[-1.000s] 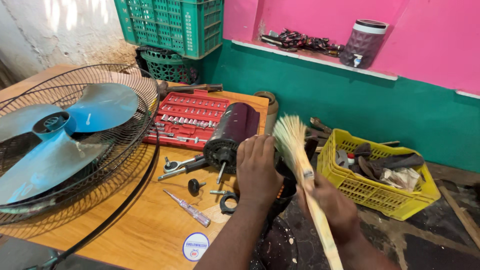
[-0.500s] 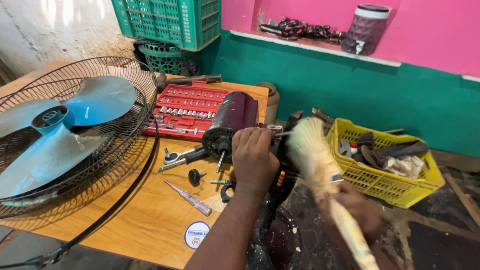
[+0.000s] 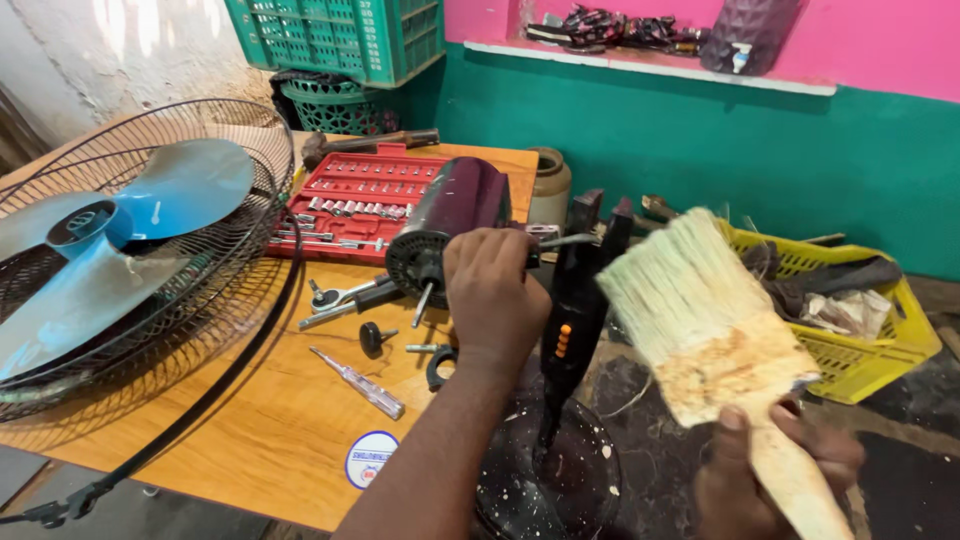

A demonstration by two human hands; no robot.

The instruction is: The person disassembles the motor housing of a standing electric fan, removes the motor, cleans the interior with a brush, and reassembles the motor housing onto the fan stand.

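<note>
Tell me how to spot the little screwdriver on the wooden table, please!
Start at the big round wire fan guard lying on the orange-brown wooden table. Just right of its rim, below the open red plastic socket set case, lies the small screwdriver with a clear handle. It is the only long thin tool with a see-through handle; the nearby black knob is short and round.

Maroon motor (image 3: 455, 215), red socket case (image 3: 355, 195), blue fan blades (image 3: 130, 235), yellow basket (image 3: 865, 355), rust-stained cream brush (image 3: 715, 325), green crate (image 3: 345, 35).
</note>
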